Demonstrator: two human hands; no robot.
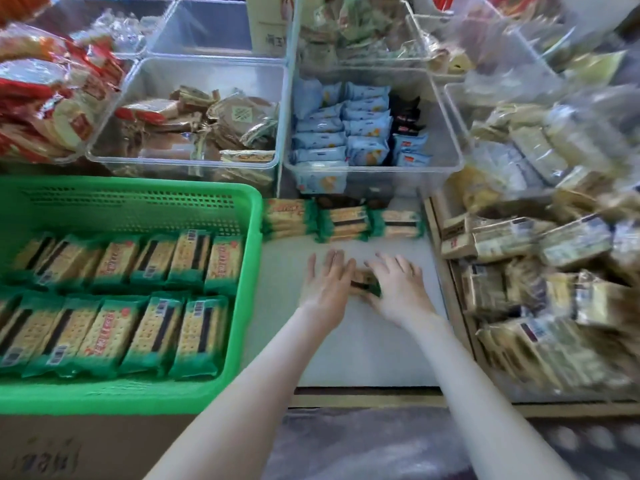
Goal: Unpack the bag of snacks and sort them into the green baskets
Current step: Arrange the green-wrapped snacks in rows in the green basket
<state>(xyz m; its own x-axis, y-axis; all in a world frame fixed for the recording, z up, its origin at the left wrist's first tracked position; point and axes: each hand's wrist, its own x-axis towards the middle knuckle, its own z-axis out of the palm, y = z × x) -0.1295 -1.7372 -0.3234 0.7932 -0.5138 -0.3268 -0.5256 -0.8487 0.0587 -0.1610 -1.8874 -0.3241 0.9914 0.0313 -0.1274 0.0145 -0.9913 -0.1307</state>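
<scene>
From your head camera, both your hands meet over one cracker pack [366,283] lying on the white desk [363,351], a little right of the frame's centre. Your left hand [325,282] lies palm down with its fingers straight and close together, touching the pack's 9 o'clock side. Your right hand [398,285] has its fingers straight and fanned out, covering the pack's 3 o'clock side, with the thumb beside the green near end. The blur hides whether either thumb hooks under the wrapper.

At 12 o'clock from your hands, three more packs [343,223] lie in a row on the desk, side by side. At 9 o'clock sits the green basket [256,244], holding two rows of the same green-edged crackers [156,327], packed edge to edge.

Beyond the row stand two clear bins: one with blue packets [346,136] at 12 o'clock, one with brown-wrapped snacks [194,129] at 11 o'clock. At 3 o'clock a heap of tan packets [554,299] fills a wooden tray [450,289].
</scene>
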